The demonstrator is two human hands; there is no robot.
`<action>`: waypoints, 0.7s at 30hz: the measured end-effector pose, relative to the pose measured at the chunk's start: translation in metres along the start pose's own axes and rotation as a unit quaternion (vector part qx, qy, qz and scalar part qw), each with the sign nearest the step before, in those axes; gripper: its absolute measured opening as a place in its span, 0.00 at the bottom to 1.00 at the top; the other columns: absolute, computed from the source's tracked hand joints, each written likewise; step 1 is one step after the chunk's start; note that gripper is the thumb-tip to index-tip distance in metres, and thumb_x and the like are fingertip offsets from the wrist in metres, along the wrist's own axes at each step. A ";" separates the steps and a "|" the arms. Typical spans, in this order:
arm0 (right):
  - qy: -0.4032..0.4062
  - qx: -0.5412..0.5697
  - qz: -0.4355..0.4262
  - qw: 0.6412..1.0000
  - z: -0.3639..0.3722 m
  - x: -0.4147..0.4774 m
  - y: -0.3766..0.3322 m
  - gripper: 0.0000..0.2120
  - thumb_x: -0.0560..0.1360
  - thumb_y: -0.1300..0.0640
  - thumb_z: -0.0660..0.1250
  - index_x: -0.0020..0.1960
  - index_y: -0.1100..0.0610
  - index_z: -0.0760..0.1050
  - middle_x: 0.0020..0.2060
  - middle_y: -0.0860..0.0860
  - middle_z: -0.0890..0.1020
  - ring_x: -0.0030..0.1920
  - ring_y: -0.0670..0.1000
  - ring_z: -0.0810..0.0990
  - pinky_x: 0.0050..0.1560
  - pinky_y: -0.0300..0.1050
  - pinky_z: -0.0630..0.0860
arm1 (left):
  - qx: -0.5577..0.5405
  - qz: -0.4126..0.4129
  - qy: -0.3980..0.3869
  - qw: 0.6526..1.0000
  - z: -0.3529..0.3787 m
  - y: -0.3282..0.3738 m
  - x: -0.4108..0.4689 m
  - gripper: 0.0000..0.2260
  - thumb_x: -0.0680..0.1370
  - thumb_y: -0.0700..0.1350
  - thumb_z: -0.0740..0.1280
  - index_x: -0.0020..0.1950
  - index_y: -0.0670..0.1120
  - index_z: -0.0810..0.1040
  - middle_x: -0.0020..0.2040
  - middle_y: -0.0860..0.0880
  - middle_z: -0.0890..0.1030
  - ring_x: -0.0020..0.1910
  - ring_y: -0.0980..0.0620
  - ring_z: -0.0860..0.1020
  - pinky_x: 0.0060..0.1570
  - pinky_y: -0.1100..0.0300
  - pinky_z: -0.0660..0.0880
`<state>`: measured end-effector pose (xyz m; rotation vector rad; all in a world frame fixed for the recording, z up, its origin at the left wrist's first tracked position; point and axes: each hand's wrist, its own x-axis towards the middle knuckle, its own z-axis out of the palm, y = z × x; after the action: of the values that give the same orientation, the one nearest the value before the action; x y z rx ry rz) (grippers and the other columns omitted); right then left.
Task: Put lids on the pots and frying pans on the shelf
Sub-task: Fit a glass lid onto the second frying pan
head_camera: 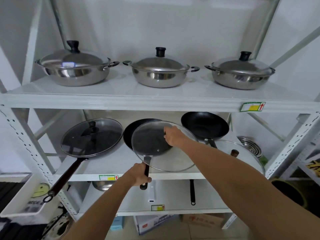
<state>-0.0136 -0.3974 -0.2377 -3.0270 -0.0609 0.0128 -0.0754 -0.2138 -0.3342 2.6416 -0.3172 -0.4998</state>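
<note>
Lower centre, the left hand (138, 175) grips the black frying pan (149, 135)'s handle, steadying it. Beyond, mid-frame, the right hand (173, 135) holds a round glass lid (155, 153) by its knob, tilted, overhanging the pan's near rim, not yet seated.

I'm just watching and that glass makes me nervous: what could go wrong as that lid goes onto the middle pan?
1. The glass lid is tilted and sits off-centre toward the front of the middle frying pan; if the right hand lets go early, it may slide off the shelf edge.
2. The left hand holds the pan's handle beyond the shelf edge; a tug could drag the pan forward.
3. Another glass lid lies under the right forearm and could be knocked.
</note>
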 end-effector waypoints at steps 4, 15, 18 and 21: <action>0.024 0.004 -0.002 1.000 0.005 0.037 -0.015 0.16 0.81 0.58 0.60 0.68 0.58 0.72 0.65 0.60 0.75 0.64 0.61 0.75 0.61 0.54 0.75 | -0.017 0.025 0.011 0.999 0.002 -0.005 0.006 0.20 0.69 0.48 0.75 0.54 0.48 0.69 0.39 0.53 0.72 0.41 0.51 0.75 0.34 0.66 0.69; 0.033 0.012 0.042 0.998 0.046 0.123 -0.030 0.18 0.81 0.59 0.60 0.70 0.60 0.69 0.66 0.61 0.75 0.66 0.61 0.74 0.63 0.53 0.72 | -0.036 0.034 -0.023 0.998 0.006 -0.017 0.025 0.22 0.64 0.49 0.76 0.52 0.45 0.72 0.44 0.47 0.78 0.39 0.48 0.81 0.41 0.53 0.83; 0.027 0.026 0.044 0.998 0.063 0.141 -0.034 0.18 0.79 0.58 0.61 0.68 0.60 0.70 0.65 0.61 0.76 0.65 0.62 0.75 0.61 0.54 0.74 | -0.045 0.040 -0.024 0.998 0.008 -0.018 0.029 0.23 0.63 0.49 0.76 0.52 0.45 0.72 0.44 0.46 0.79 0.40 0.47 0.83 0.41 0.49 0.83; 0.013 0.038 0.055 0.998 0.078 0.153 -0.036 0.18 0.80 0.59 0.60 0.68 0.60 0.69 0.64 0.62 0.75 0.64 0.62 0.75 0.60 0.54 0.75 | -0.055 0.049 -0.030 0.997 0.010 -0.021 0.031 0.22 0.65 0.48 0.76 0.54 0.45 0.71 0.44 0.45 0.79 0.42 0.45 0.83 0.41 0.52 0.83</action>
<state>0.1371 -0.3462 -0.3115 -2.9496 0.1055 -0.0144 -0.0483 -0.2087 -0.3613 2.4945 -0.4225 -0.5497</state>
